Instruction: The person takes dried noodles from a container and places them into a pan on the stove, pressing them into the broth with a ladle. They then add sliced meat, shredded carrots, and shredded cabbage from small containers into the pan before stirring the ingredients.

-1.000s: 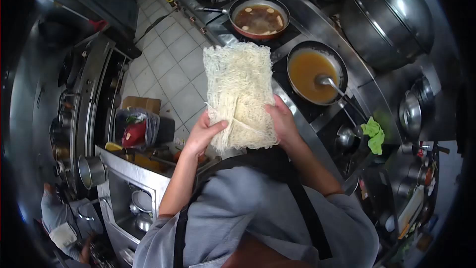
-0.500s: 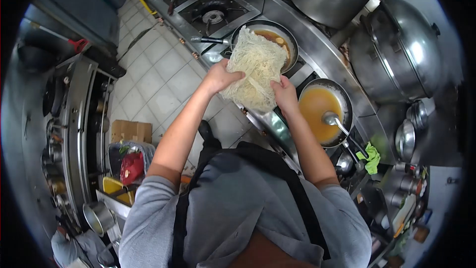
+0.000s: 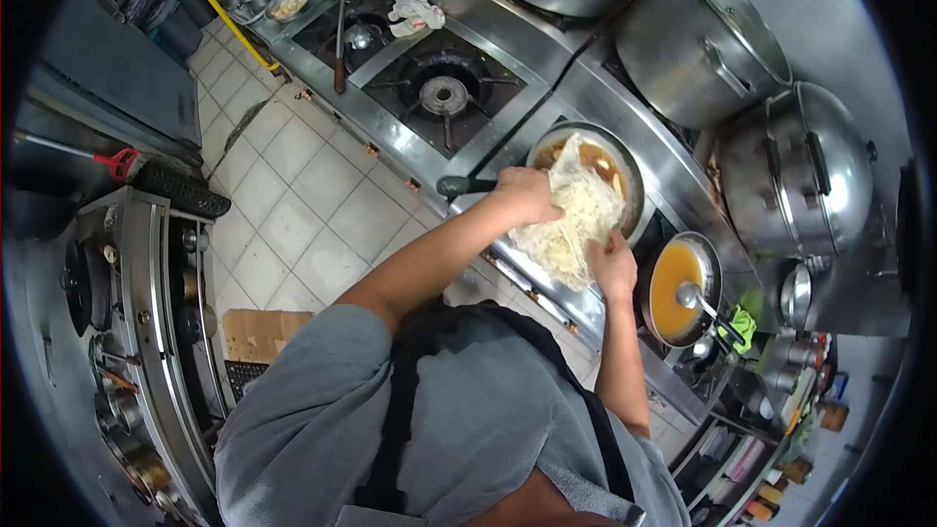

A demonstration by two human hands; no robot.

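Observation:
A sheet of dried rice vermicelli, pale and tangled, is held between my two hands. My left hand is closed on its left side, thumb on top. My right hand grips its lower right edge with bent fingers. The far end of the vermicelli overlaps a frying pan with brown liquid and pale pieces in it; whether it touches the liquid I cannot tell. To the right, a second pan holds orange-brown broth with a ladle resting in it.
Large steel pots stand behind the pans. A gas burner lies left of the near pan, with a white cloth and a long-handled ladle beyond. A green cloth hangs at the right. Tiled floor runs along the stove.
The vermicelli looks more bunched and folded than before. My left hand has turned further over it. The camera view has shifted, so the stove shows more at the left.

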